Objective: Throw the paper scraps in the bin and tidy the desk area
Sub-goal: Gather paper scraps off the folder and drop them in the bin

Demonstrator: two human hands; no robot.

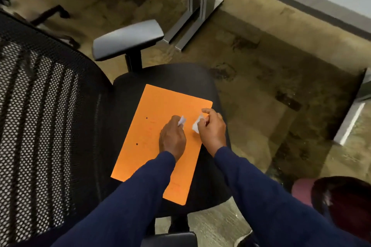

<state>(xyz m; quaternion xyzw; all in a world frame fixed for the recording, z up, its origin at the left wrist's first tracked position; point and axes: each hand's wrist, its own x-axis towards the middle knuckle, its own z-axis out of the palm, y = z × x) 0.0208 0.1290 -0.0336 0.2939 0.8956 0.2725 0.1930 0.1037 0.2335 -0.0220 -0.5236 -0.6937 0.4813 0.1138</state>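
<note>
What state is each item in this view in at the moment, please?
Left hand: closed on a white paper scrap.
Right hand: closed on another white scrap.
Orange folder: closed, flat on the chair seat.
Chair: unoccupied, holding only the folder.

I see a bright orange folder [160, 140] on the black chair seat [166, 76]. The chair back [40, 116] on the left is black mesh with a honeycomb pattern. White paper scraps [195, 124], navy sleeves [271, 196], mottled olive-brown carpet [261, 62].
</note>
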